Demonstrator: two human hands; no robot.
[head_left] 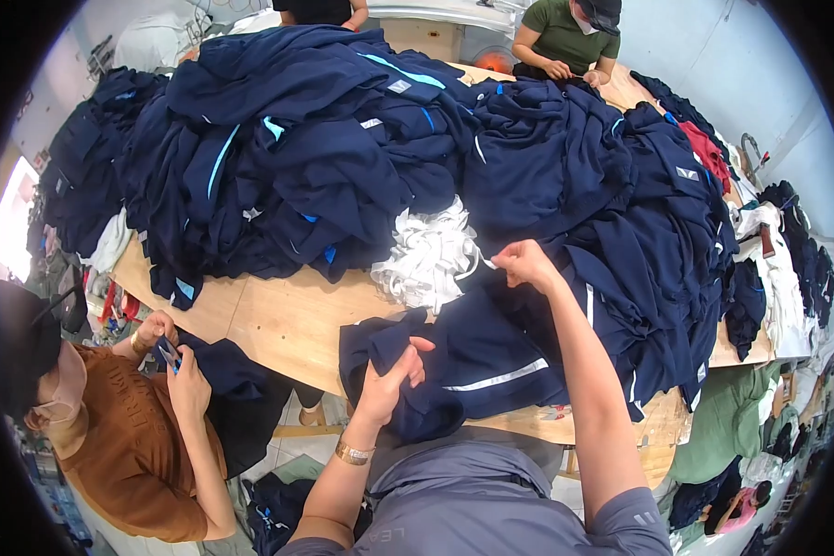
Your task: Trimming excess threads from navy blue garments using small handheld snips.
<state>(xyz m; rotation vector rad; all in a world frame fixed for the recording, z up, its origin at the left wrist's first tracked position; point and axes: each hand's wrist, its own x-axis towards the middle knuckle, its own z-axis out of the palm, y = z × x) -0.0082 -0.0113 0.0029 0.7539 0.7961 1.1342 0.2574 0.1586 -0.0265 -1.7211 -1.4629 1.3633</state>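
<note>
My left hand (pixel 389 382) grips a bunched edge of a navy garment (pixel 477 347) at the table's near side, its fingers curled round the cloth. A pale reflective-looking stripe crosses that garment. Farther off and to the right, my right hand (pixel 525 264) is closed in a pinch on the end of a narrow white strip. The strip runs to a tangled heap of white strips (pixel 428 252) in the middle of the table. Whether the strip is elastic or ribbon I cannot tell.
Large piles of navy garments (pixel 296 157) cover the wooden table (pixel 292 320) behind and to the right (pixel 639 259). At left, a person in a brown shirt (pixel 139 445) handles dark cloth with a small tool. Another in green (pixel 570 42) works across the table.
</note>
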